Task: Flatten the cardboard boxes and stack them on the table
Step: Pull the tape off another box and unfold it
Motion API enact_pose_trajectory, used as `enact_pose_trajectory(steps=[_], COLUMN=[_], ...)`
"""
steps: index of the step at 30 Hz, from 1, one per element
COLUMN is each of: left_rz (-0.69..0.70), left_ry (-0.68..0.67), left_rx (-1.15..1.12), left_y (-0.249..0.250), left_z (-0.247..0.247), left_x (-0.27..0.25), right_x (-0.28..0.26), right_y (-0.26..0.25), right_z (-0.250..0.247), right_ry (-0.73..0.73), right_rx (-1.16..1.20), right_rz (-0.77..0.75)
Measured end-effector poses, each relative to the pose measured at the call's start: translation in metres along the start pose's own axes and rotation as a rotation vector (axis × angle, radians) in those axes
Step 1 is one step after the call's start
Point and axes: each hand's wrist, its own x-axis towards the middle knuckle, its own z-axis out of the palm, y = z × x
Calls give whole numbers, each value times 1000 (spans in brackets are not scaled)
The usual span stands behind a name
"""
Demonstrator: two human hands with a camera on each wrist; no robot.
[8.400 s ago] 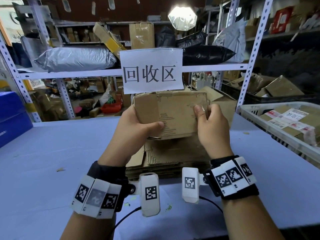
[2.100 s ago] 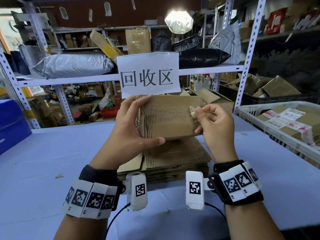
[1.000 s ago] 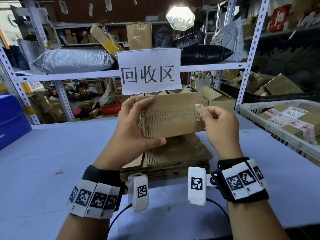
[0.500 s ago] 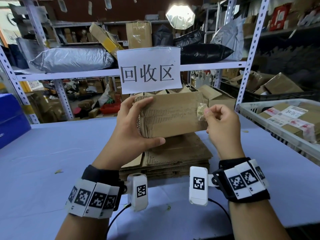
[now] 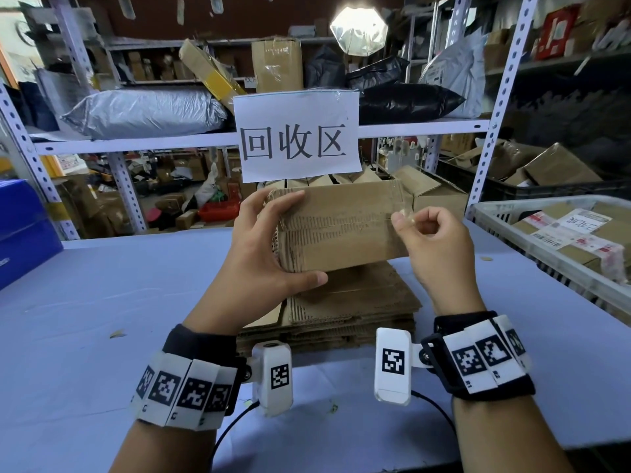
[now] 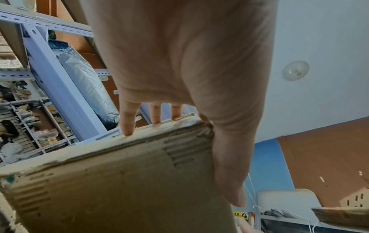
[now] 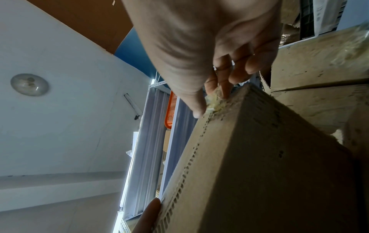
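Cardboard, brown and scuffed: one small box [image 5: 341, 227], not yet flattened, held up in the air above the stack [image 5: 345, 302] of flattened boxes on the table [image 5: 102, 302].

My left hand [image 5: 263, 254]: wrapped round the left end of the box, thumb lying along its lower edge and fingers [image 5: 276, 203] curled over the top. The left wrist view shows the same hold from below, fingertips [image 6: 127, 126] on the upper rim and thumb down the near face of the box [image 6: 119, 181].

My right hand [image 5: 433, 247]: at the box's upper right corner, thumb and forefinger pinched on a scrap of clear tape [image 5: 404, 213]. In the right wrist view the tape [image 7: 214, 102] is crumpled between the fingertips [image 7: 225, 82], right against the corner of the box [image 7: 259, 157]. Other fingers curled in loosely.

Stack: several flat pieces, corrugated edges showing, directly under the held box and between my wrists.

Table: covered in pale blue cloth.

White basket [image 5: 512, 240]: at the right edge of the table, holding parcels with printed labels.

Blue bin [image 5: 20, 227]: at the far left.

Paper sign [image 5: 297, 134]: white, black characters, fixed to the shelf rail behind the box.

Shelves [image 5: 136, 145]: metal, loaded with bags and cartons.
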Motion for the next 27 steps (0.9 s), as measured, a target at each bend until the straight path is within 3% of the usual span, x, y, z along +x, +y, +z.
enact_pose_trajectory(steps=[15, 27], left_rz=[-2, -10], left_ry=[-1, -38], left_rx=[8, -1], left_y=[-1, -5], left_z=[0, -2], left_x=[1, 2], right_x=[4, 4], right_y=[6, 11], right_z=[-4, -2], right_ry=[29, -1], right_rx=[22, 173], right_rz=[-6, 166])
